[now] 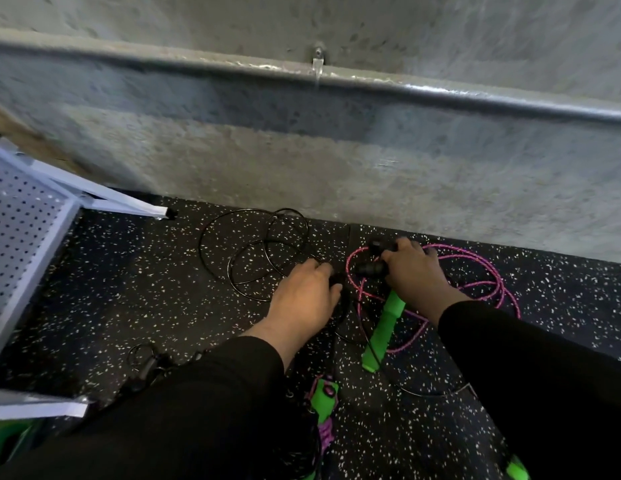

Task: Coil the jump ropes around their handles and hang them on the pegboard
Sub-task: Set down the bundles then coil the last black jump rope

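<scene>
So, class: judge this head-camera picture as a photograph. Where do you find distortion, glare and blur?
Head view: wide-angle distortion bows the metal rail along the concrete wall; glare streaks the rail right of its bracket; motion blur softens the left edge near the pegboard; both hands, left and right, look slightly soft, and the black handles they grip merge into the dark floor.

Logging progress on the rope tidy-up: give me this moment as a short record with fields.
left hand: on the floor, fingers on a black handle end
right hand: grips black handles
black rope: loose loops on floor
pink rope: loose on floor
green handle: lying on floor
pegboard: at left, nothing seen hanging on it
coiling: not yet done
</scene>
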Motion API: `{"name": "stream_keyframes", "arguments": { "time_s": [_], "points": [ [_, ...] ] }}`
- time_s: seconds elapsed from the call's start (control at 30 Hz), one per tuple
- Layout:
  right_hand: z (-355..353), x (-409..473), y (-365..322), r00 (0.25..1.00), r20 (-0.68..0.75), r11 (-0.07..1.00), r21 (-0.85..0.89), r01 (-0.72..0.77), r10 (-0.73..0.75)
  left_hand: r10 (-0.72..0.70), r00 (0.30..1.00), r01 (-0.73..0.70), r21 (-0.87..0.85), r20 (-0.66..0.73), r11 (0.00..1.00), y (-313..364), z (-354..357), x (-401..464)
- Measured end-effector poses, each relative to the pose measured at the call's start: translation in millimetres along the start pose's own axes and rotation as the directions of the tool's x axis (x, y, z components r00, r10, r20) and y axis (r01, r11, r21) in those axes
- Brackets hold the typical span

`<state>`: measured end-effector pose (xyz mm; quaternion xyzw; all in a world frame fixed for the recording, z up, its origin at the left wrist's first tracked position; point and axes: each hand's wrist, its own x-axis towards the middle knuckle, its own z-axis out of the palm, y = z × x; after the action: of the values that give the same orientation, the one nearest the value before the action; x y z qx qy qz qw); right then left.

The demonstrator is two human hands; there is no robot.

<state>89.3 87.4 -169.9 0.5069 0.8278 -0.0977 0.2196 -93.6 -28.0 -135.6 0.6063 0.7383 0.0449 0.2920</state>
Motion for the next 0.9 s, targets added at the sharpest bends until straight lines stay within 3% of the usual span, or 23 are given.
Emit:
{"name": "stream_keyframes", "arguments": {
  "time_s": [0.2, 0.3, 0.43, 0.53, 0.6, 0.67, 0.8, 0.9],
  "points": [
    [-54, -24, 21, 0.942, -0.330, 0.994, 0.057, 0.092, -0.068, 0.050, 0.986, -0.061, -0.068, -0.157, 0.996, 26, -35, -4],
    [-97, -51, 29, 0.920, -0.379, 0.989, 0.060, 0.132, -0.100, 0.131, 0.964, -0.137, -0.009, -0.233, 0.991, 58, -68, -1],
    [-157, -100, 30, 0.867, -0.473, 0.975, 0.065, 0.212, -0.157, 0.237, 0.958, -0.224, 0.097, -0.163, 0.970, 107, -112, -10],
    [-194, -145, 30, 0.808, -0.557, 0.958, 0.069, 0.277, -0.193, 0.295, 0.939, -0.287, 0.069, -0.176, 0.955, 136, -144, -37],
    [-222, -172, 36, 0.795, -0.595, 0.963, 0.121, 0.240, -0.123, 0.324, 0.913, -0.307, 0.105, -0.248, 0.946, 151, -168, -60],
    [-249, -198, 44, 0.769, -0.639, 0.929, 0.295, 0.223, 0.018, 0.291, 0.891, -0.292, 0.052, -0.349, 0.955, 161, -193, -83],
    [-304, -260, 56, 0.616, -0.729, 0.700, 0.606, 0.378, 0.299, 0.100, 0.903, -0.224, -0.258, -0.418, 0.940, 178, -243, -128],
    [-331, -306, 58, 0.598, -0.685, 0.580, 0.707, 0.406, 0.416, 0.034, 0.881, -0.273, -0.449, -0.472, 0.851, 192, -278, -163]
  ]
}}
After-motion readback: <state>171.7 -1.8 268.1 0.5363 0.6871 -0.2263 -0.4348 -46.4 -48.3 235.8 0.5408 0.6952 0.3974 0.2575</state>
